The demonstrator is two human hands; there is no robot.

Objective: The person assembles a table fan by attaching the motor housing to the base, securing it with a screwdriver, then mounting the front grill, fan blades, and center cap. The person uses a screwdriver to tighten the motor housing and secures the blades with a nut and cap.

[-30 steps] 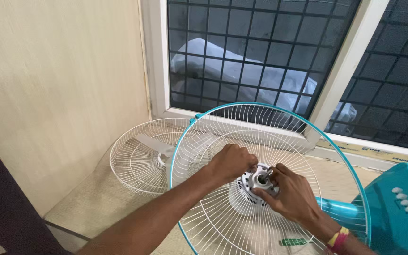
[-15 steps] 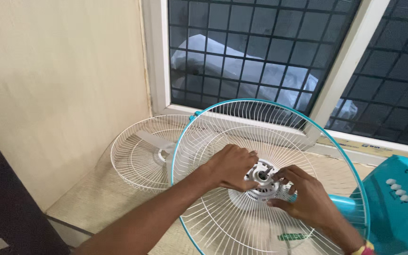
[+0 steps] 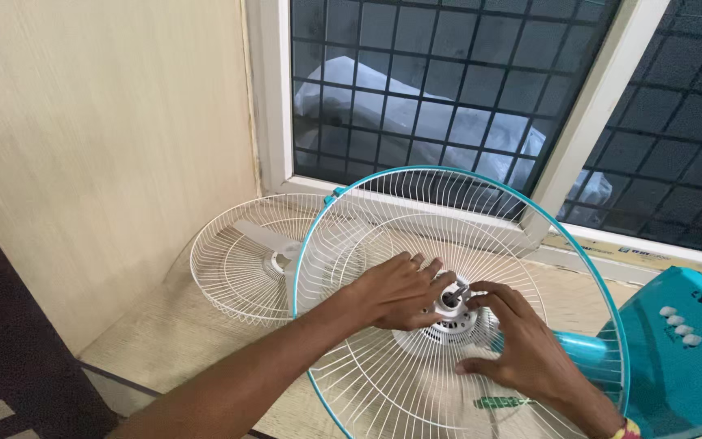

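A white wire fan guard with a teal rim (image 3: pixel 343 213) stands tilted on the fan's motor housing (image 3: pixel 448 329). At its middle a metal shaft (image 3: pixel 451 298) sticks out. My left hand (image 3: pixel 396 290) rests on the left side of the hub, fingers spread over the wires and touching the hub ring. My right hand (image 3: pixel 522 345) lies on the right side, its fingertips on the hub beside the shaft, thumb low on the guard. Neither hand holds a loose part that I can see.
A second white wire guard (image 3: pixel 241 264) with a fan blade in it lies flat on the floor to the left. The teal fan base with white buttons (image 3: pixel 680 358) is at the right. A barred window (image 3: pixel 465 89) is behind, a beige wall on the left.
My right hand let go its pinch at the shaft and slid down and right, fingers spreading over the guard. My left hand opened from a curled grip to flat fingers on the hub.
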